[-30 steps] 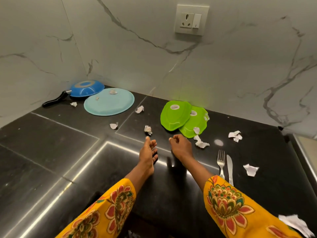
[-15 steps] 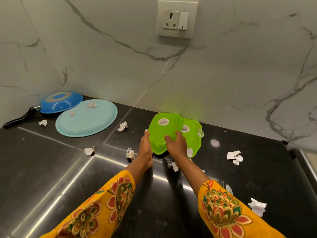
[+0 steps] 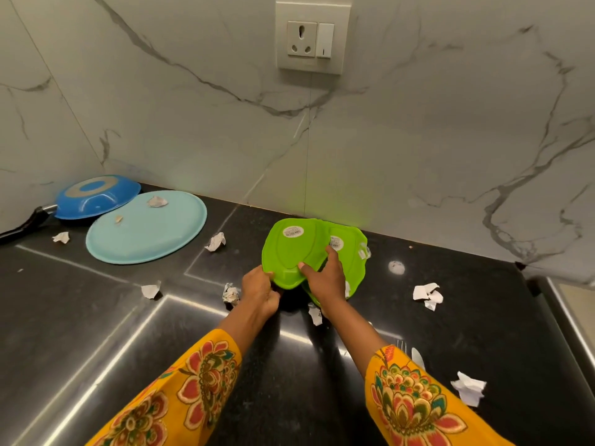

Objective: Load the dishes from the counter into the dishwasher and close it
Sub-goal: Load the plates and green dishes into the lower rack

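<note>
Head view first and only: both hands are on the upper green plate [image 3: 291, 252], which lies upside down, overlapping a second green plate [image 3: 354, 262] at its three o'clock, both on the black table [image 3: 96, 333] close to the marble wall. Left hand [image 3: 259, 292] has its fingers curled round the plate's near rim at seven o'clock, apparently hooked under it, though the fingertips are hidden; right hand [image 3: 323, 278] lies on top with fingers spread over the plate's back, thumb on the near edge. At ten o'clock from them sit a pale blue plate [image 3: 145, 233] and an upturned blue pan [image 3: 96, 196], both untouched. Paper scraps [image 3: 426, 292] litter the table around the plates. My worry is that the smooth plastic could slide off its neighbour or slip from a one-sided hold, and a scrap clinging underneath could ride along into the dishwasher. Fork and knife [image 3: 417, 355] at five o'clock are mostly covered by the right sleeve. No dishwasher shows anywhere, so whether its door is open cannot be told.
</note>
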A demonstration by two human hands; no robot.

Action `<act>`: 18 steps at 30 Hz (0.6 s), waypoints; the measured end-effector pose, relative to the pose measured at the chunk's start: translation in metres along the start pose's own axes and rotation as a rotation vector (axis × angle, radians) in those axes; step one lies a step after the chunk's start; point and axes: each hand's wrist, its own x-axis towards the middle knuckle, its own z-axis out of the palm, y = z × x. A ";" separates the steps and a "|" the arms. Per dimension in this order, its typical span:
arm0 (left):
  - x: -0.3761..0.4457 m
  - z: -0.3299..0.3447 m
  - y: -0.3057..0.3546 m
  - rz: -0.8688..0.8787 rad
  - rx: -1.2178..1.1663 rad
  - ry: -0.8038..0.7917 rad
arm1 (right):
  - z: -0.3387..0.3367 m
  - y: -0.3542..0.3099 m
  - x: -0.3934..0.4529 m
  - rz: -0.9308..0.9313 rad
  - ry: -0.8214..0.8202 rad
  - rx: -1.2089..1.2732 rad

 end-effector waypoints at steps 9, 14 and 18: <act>-0.067 -0.035 -0.007 -0.102 -0.068 -0.085 | -0.005 0.009 -0.035 0.114 0.147 0.216; -0.104 -0.063 -0.021 -0.128 -0.101 -0.153 | -0.010 0.016 -0.065 0.133 0.185 0.250; -0.138 -0.085 -0.031 -0.133 -0.079 -0.213 | -0.017 0.019 -0.103 0.091 0.198 0.272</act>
